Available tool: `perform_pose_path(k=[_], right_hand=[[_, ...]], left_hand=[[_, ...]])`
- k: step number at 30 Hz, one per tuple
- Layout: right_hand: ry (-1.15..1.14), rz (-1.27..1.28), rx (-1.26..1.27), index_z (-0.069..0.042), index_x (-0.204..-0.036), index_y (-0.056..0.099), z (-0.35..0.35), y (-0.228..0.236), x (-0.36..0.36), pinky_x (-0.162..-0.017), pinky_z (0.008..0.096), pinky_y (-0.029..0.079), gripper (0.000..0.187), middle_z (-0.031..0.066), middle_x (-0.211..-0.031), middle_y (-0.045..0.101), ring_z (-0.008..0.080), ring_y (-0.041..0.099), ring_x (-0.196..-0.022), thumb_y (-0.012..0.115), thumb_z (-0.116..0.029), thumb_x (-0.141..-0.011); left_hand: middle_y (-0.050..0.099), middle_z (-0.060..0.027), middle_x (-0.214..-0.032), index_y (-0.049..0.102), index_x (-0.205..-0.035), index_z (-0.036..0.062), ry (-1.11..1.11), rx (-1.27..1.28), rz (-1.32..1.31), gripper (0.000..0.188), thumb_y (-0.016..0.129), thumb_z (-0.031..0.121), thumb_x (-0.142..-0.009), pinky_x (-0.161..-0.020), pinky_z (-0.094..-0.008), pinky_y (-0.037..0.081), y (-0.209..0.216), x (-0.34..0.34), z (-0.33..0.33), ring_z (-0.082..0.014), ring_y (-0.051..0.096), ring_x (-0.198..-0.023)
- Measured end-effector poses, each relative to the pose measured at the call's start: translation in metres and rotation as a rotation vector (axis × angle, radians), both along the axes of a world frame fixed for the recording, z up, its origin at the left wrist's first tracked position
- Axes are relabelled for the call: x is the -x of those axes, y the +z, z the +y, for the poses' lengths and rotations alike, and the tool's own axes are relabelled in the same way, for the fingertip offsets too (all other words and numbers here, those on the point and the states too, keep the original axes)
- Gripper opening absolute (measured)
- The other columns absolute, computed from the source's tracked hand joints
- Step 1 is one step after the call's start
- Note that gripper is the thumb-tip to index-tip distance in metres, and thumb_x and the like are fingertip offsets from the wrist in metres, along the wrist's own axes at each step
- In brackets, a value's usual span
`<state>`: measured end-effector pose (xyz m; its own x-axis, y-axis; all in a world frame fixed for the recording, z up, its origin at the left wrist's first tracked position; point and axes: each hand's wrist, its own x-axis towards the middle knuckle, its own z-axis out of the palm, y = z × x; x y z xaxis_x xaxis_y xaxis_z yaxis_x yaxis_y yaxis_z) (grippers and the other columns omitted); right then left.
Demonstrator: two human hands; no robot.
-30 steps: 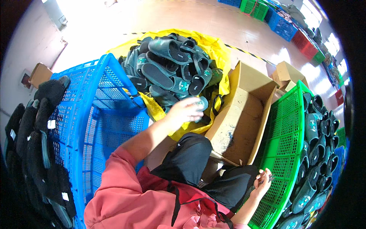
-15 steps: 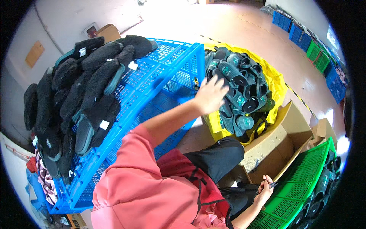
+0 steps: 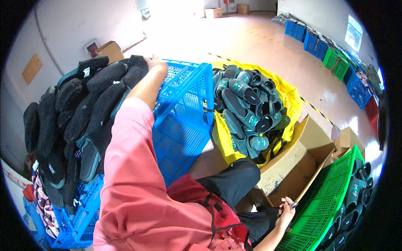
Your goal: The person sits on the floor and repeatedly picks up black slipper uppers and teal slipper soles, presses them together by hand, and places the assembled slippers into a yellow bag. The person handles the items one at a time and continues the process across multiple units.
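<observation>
My left hand reaches over the blue plastic crate and touches the end of a black fuzzy slipper at the far right of a pile. Glare and the slipper hide how its fingers are bent. Fleecy black slippers with grey soles and small white tags lie heaped on the crate. Low on the right, my right hand is closed around a small dark tool, whose tip pokes out past the fingers; its kind is too small to tell. That hand is beside an open cardboard box.
A yellow sack full of dark rubber slides stands beyond my knees. To the right, a green crate is tilted near more dark slides. Blue and green crates line the far right wall.
My left hand has swung left from above the sack of slides to the fuzzy slipper pile. My right hand keeps its hold on the tool. The view has shifted slightly.
</observation>
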<state>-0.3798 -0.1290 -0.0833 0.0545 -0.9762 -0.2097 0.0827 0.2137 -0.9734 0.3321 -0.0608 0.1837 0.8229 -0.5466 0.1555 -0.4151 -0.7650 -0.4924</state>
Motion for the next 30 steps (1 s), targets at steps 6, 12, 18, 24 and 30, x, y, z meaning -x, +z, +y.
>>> perform_pose_path(k=[6, 12, 18, 24, 30], right_hand=[[0.002, 0.011, -0.017, 0.001, -0.109, 0.062, -0.003, 0.001, -0.009, -0.043, 0.0179, 0.035, 0.018, 0.0095, -0.095, 0.069, 0.0067, 0.053, -0.06, 0.054, -0.003, -0.094], [0.037, -0.021, -0.02, -0.002, -0.105, 0.063, -0.008, -0.001, -0.013, -0.045, 0.0184, 0.036, 0.015, 0.0096, -0.094, 0.069, 0.0078, 0.053, -0.059, 0.052, -0.001, -0.095], [0.01, -0.028, -0.022, -0.002, -0.106, 0.064, -0.006, 0.002, -0.015, -0.045, 0.0181, 0.036, 0.015, 0.0094, -0.095, 0.07, 0.0076, 0.053, -0.06, 0.054, -0.003, -0.096], [0.001, -0.039, -0.009, -0.001, -0.111, 0.063, -0.007, -0.005, -0.006, -0.044, 0.0179, 0.035, 0.016, 0.009, -0.098, 0.07, 0.0061, 0.053, -0.062, 0.056, -0.006, -0.097], [0.039, -0.083, 0.02, -0.003, -0.112, 0.063, -0.007, -0.007, -0.004, -0.045, 0.0177, 0.035, 0.018, 0.0083, -0.098, 0.07, 0.006, 0.053, -0.063, 0.057, -0.007, -0.096]], left_hand=[[0.058, -0.0072, -0.136, 0.057, -0.131, 0.0197, -0.038, -0.098, -0.114, 0.035, 0.05, 0.022, -0.097, -0.099, -0.0718, 0.035, -0.02, -0.039, 0.0, -0.0298, 0.047, -0.132], [0.055, -0.0128, -0.139, 0.058, -0.134, 0.0199, 0.077, -0.253, -0.025, 0.038, 0.044, 0.03, -0.101, -0.095, -0.0729, 0.039, -0.026, -0.068, -0.02, -0.0361, 0.054, -0.125], [0.054, -0.0132, -0.138, 0.059, -0.134, 0.0133, 0.117, -0.253, -0.091, 0.048, 0.04, 0.044, -0.101, -0.094, -0.0762, 0.037, -0.041, -0.075, -0.014, -0.0356, 0.053, -0.126], [0.057, -0.019, -0.128, 0.068, -0.122, 0.0151, -0.104, -0.172, -0.259, 0.033, 0.045, 0.024, -0.1, -0.086, -0.0765, 0.042, -0.045, -0.012, -0.024, -0.0398, 0.057, -0.118], [0.056, -0.0193, -0.125, 0.065, -0.121, 0.0153, -0.212, -0.066, -0.222, 0.031, 0.044, 0.022, -0.099, -0.084, -0.0676, 0.05, -0.018, 0.05, 0.001, -0.0383, 0.058, -0.116]])
